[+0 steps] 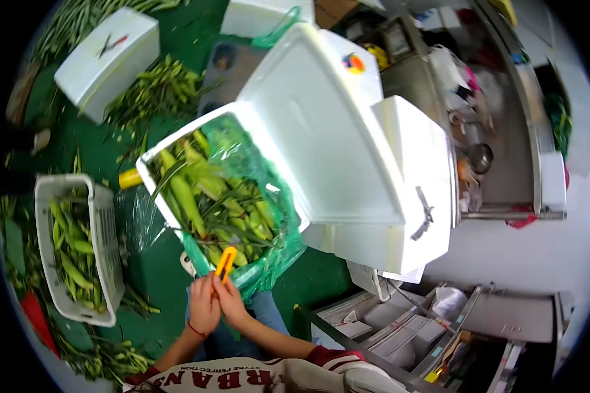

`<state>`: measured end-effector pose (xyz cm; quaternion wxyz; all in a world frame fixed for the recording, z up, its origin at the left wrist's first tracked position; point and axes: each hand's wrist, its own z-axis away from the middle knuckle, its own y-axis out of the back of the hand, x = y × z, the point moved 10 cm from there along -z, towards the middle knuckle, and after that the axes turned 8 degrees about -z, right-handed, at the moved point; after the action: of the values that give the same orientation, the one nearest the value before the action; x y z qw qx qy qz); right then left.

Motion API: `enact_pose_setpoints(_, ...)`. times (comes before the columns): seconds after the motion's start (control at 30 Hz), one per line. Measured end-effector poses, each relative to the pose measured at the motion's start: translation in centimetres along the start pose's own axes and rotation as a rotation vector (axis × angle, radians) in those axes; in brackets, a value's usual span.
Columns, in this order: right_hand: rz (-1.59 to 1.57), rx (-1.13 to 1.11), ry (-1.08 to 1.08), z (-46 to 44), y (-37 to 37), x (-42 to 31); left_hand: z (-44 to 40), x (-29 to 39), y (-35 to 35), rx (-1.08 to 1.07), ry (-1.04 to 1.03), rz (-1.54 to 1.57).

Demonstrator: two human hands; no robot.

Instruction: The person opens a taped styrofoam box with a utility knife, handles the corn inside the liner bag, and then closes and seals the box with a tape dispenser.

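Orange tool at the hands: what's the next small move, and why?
Perhaps hold the orange tool in one hand and reach the other to a corn ear: left hand and right hand meet at the tool, and the open white box before them holds ears in husk.

Between the hands (231, 306), the cutter (225, 261) is showing smooth plastic. Just beyond them, the bag (265, 270) is gleaming as thin, crinkled plastic film, while the corn (185, 200) is looking ribbed and leafy in its husks. Around both, the box (210, 120) is presenting matt foam. Left of the hands, the crate (111, 252) is displaying stiff plastic; beneath them, the jeans (267, 316) are showing denim cloth.
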<state>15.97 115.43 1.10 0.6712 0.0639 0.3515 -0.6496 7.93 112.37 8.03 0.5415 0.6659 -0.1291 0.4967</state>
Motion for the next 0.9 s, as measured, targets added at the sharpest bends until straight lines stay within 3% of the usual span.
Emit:
enact_pose_setpoints(0.07,0.043,0.025,0.16,1.6,2.2,-5.8,-1.0,5.7,-0.2,-0.061,-0.149,0.005)
enact_pose_setpoints(0.1,0.177,0.059,0.409,2.6,3.5,-10.0,-1.5,8.4,-0.2,-0.101,-0.21,0.002)
enact_pose_setpoints(0.17,0.335,0.217,0.601,6.1,7.4,-18.5,-1.7,12.1,-1.0,-0.136,-0.289,0.004)
enact_pose_setpoints(0.23,0.339,0.427,0.862,9.1,14.0,-27.9,-2.0,13.1,-2.8,-0.238,-0.231,0.045)
enact_pose_setpoints(0.33,0.242,0.792,0.947,13.5,27.3,-40.0,-2.1,13.1,-5.2,-0.303,-0.141,0.031)
enact_pose_setpoints(0.37,0.353,0.92,0.982,15.5,29.5,-43.9,-2.0,12.8,-6.0,-0.326,-0.103,0.016)
enact_pose_setpoints(0.4,0.449,0.926,1.153,14.8,36.9,-46.6,-1.7,12.0,-7.0,-0.348,-0.054,0.006)
enact_pose_setpoints(0.47,0.832,1.104,1.424,15.4,41.3,-51.3,-0.8,9.8,-9.3,-0.379,0.138,-0.009)
enact_pose_setpoints(0.53,0.87,0.978,0.765,10.4,45.9,-52.7,1.7,4.9,-12.9,-0.342,0.317,0.082)
enact_pose_setpoints(0.57,1.127,1.146,0.763,10.4,45.7,-53.1,3.3,2.3,-14.6,-0.329,0.446,0.079)
enact_pose_setpoints(0.6,1.271,1.105,0.869,9.8,47.0,-53.6,5.1,-0.1,-16.1,-0.316,0.57,0.079)
enact_pose_setpoints(0.63,1.306,1.119,1.186,12.0,45.2,-53.5,6.8,-2.5,-17.8,-0.314,0.681,0.125)
enact_pose_setpoints(0.67,1.278,1.115,1.294,14.0,43.7,-52.8,8.3,-4.1,-18.3,-0.238,0.761,0.052)
enact_pose_setpoints(0.7,1.329,1.087,1.427,17.5,37.1,-51.4,9.4,-5.6,-18.6,-0.16,0.836,-0.02)
enact_pose_setpoints(0.73,1.376,1.013,1.423,18.2,35.7,-49.1,10.3,-7.0,-18.4,-0.083,0.91,-0.095)
enact_pose_setpoints(0.77,1.326,0.772,1.481,18.0,34.8,-45.5,11.2,-8.7,-18.4,-0.038,0.996,-0.063)
enact_pose_setpoints(0.8,1.317,0.493,1.415,16.3,32.5,-40.9,12.2,-10.4,-18.6,0.01,1.091,-0.083)
enact_pose_setpoints(0.87,1.422,-0.085,0.855,10.1,27.8,-29.9,13.9,-14.8,-19.7,0.089,1.263,-0.134)
enact_pose_setpoints(0.9,1.374,-0.221,0.634,7.0,26.8,-24.3,13.8,-17.9,-20.7,0.136,1.195,-0.125)
